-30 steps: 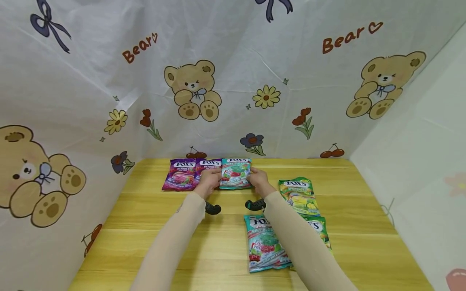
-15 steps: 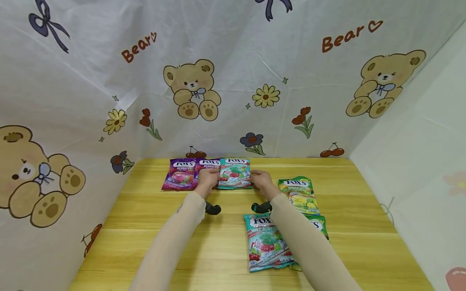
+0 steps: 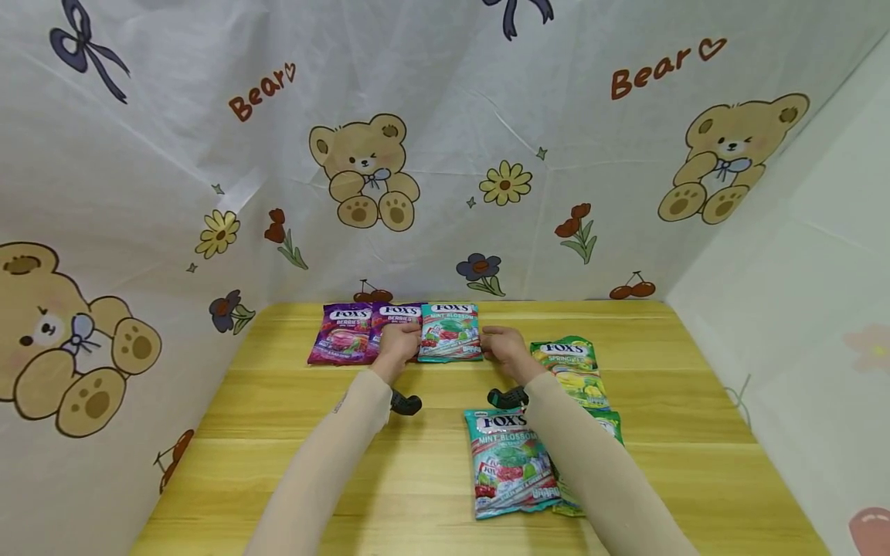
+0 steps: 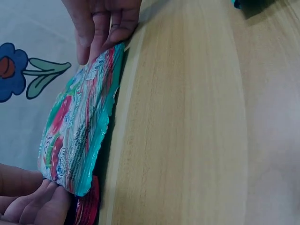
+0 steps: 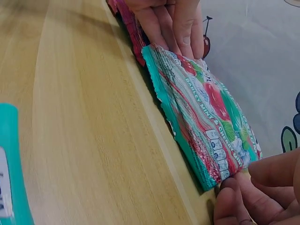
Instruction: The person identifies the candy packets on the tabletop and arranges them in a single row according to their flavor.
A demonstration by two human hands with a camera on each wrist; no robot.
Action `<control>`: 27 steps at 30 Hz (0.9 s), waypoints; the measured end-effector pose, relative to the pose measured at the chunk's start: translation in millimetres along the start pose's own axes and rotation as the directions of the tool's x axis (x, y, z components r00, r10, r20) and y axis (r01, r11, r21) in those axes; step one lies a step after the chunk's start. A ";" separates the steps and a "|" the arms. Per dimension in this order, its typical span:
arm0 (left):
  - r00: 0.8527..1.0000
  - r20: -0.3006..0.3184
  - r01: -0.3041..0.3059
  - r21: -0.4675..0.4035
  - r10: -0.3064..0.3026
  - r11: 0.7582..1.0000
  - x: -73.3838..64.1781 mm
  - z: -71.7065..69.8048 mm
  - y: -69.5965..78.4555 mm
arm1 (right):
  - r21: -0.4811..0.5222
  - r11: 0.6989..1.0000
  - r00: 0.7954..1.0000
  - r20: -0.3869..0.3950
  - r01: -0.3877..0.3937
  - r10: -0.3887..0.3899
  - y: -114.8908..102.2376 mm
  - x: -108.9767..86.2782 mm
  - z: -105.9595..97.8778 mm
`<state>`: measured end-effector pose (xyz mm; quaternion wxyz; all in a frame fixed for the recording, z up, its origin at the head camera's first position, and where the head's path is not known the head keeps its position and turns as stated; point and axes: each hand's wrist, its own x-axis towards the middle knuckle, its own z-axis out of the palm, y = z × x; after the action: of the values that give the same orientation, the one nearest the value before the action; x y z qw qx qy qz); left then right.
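Note:
A teal Fox's Mint Blossom candy bag [image 3: 450, 333] is at the back of the table, between both hands. My left hand [image 3: 399, 344] pinches its left edge; in the left wrist view the thumb [image 4: 21, 182] lies over the bag's corner, with the other fingers below. At the opposite edge is my right hand [image 3: 504, 347], whose thumb and curled fingers [image 5: 253, 197] pinch the bag's corner in the right wrist view. Two purple Fox's Berries bags [image 3: 342, 336] lie to the left, the nearer one partly covered by my left hand.
A second teal Mint Blossom bag [image 3: 511, 467] lies toward the front. Right of it, a green-yellow Fox's bag [image 3: 570, 494] is mostly hidden by my right forearm. Another green-yellow bag [image 3: 573, 374] lies behind them. A bear-print sheet [image 3: 431, 255] borders the table's back.
My right hand has shifted slightly right and its fingers cover less of the teal bag's front. The bag has barely moved, and the left hand keeps its place at the left edge.

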<state>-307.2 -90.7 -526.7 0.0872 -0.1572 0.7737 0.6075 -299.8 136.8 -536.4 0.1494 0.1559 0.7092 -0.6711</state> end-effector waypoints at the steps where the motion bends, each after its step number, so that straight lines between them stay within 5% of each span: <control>1: 1.000 -0.004 -0.004 0.009 0.004 1.000 -1.6 -0.3 0.4 | 0.008 1.000 1.000 0.008 0.000 0.000 0.3 -0.4 -1.5; 10: 0.999 0.045 -0.029 0.034 0.027 0.999 -14.2 -9.3 -6.6 | 0.079 0.996 0.991 0.127 0.028 -0.038 2.3 -10.7 -15.7; 18: 0.985 0.136 0.125 -0.145 -0.106 0.981 -26.4 -23.6 -20.0 | 0.119 0.993 0.979 0.202 -0.017 -0.008 5.7 -28.6 -35.0; 27: 0.974 0.197 0.146 -0.192 -0.107 0.970 -36.0 -29.3 -34.0 | 0.131 0.991 0.969 0.247 -0.023 -0.010 11.6 -48.9 -47.8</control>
<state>-260.0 -121.3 -538.7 0.1808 -0.1574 0.6835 0.6894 -250.7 184.1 -523.7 0.2281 0.0828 0.6382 -0.7306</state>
